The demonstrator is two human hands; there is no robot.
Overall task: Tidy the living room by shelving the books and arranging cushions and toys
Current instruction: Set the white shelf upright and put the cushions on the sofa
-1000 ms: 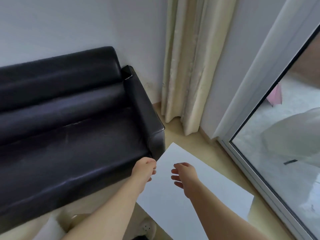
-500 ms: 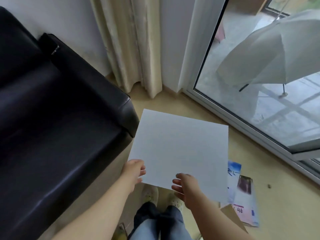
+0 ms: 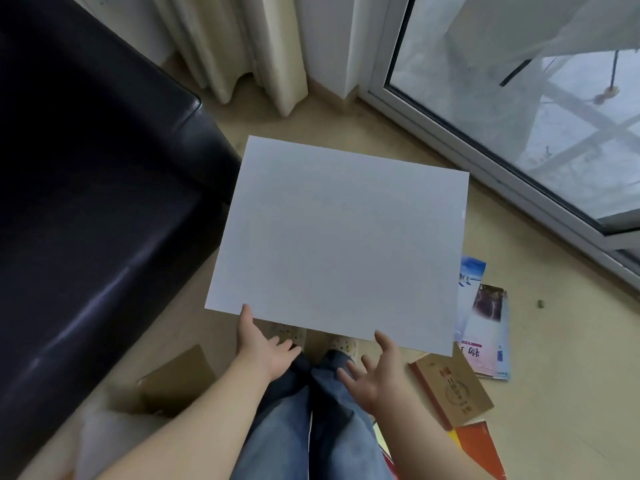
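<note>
A large plain white sheet (image 3: 339, 244) hovers flat in front of me above the floor. My left hand (image 3: 263, 348) is below its near edge, fingers spread, with only the thumb tip touching the edge. My right hand (image 3: 374, 372) is spread too, one fingertip at the near edge. Neither hand grips the sheet. Books lie on the floor to the right: a blue and pink book (image 3: 485, 323), partly hidden by the sheet, a brown book (image 3: 453, 386) and an orange book (image 3: 479, 448).
A black leather sofa (image 3: 86, 202) fills the left side. Cream curtains (image 3: 242, 46) hang in the corner, and a sliding glass door (image 3: 519, 98) runs along the right. A piece of cardboard (image 3: 176, 379) lies by the sofa. My legs and feet are below the sheet.
The view has swung down and right, bringing more books into sight. Both hands went from pinching the sheet's near edge to spread fingers barely touching it.
</note>
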